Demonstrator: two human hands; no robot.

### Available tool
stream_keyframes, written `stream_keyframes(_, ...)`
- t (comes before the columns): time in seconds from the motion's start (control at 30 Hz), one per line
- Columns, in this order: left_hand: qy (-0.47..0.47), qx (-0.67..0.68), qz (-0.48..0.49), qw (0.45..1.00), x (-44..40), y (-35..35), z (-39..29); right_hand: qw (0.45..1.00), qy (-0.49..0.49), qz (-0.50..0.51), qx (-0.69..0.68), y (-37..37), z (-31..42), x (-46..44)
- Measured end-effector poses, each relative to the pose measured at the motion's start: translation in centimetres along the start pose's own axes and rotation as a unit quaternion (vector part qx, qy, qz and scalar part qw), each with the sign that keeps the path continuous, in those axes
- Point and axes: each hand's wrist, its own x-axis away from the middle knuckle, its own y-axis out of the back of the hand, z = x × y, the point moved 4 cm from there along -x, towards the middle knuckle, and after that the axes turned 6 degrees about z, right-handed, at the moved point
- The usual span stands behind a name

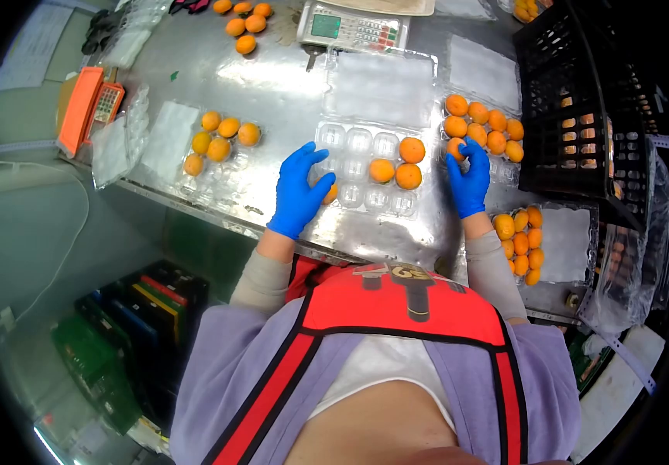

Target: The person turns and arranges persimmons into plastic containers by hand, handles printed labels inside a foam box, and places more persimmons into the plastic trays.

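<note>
"Head view: tray (pixel 359 140) progress?"
"Part-filled: four oranges (pixel 409 177) seen, other visible cups (pixel 353 194) bare."
"Hands?"
"Left hand (pixel 299 190) spread beside one; right hand (pixel 470 182) touches another orange (pixel 453 146) right of the tray, pinch unclear."

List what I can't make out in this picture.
All in the head view:
Orange near the left hand's thumb: partly hidden by the left hand.
Orange at the right hand: partly covered by it; gripped or merely touched, unclear.
Black crate: lattice wall hides most contents.
Scale display: figures too small.
Fruit pack at top right: cut off by top edge.
</note>
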Motion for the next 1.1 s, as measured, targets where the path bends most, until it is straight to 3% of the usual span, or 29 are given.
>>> stream_keyframes(0.27,0.005,-0.030,0.004,1.000,1.9,-0.2,0.9,0.996,0.034,0.027,0.079,-0.2,0.8,0.4)
stream_keyframes(0.47,-0.077,-0.069,0.001,0.995,0.7,-1.2,-1.9,0.989,0.088,0.014,0.117,0.8,2.2,0.3)
stream_keyframes(0.53,-0.060,-0.092,0.018,0.994,0.8,-0.5,-1.2,0.988,0.095,0.003,0.121,1.6,3.1,0.6)
stream_keyframes(0.7,0.010,-0.144,0.103,0.984,1.7,0.0,0.2,0.997,0.048,0.052,-0.005,1.5,4.5,1.3)
stream_keyframes(0.97,-0.008,-0.199,0.103,0.975,1.6,-0.6,0.7,0.992,0.078,0.087,-0.048,0.1,7.2,1.3)
stream_keyframes(1.1,-0.033,-0.138,0.080,0.987,1.1,0.3,-0.5,0.987,0.072,0.104,-0.095,0.3,8.8,0.9)
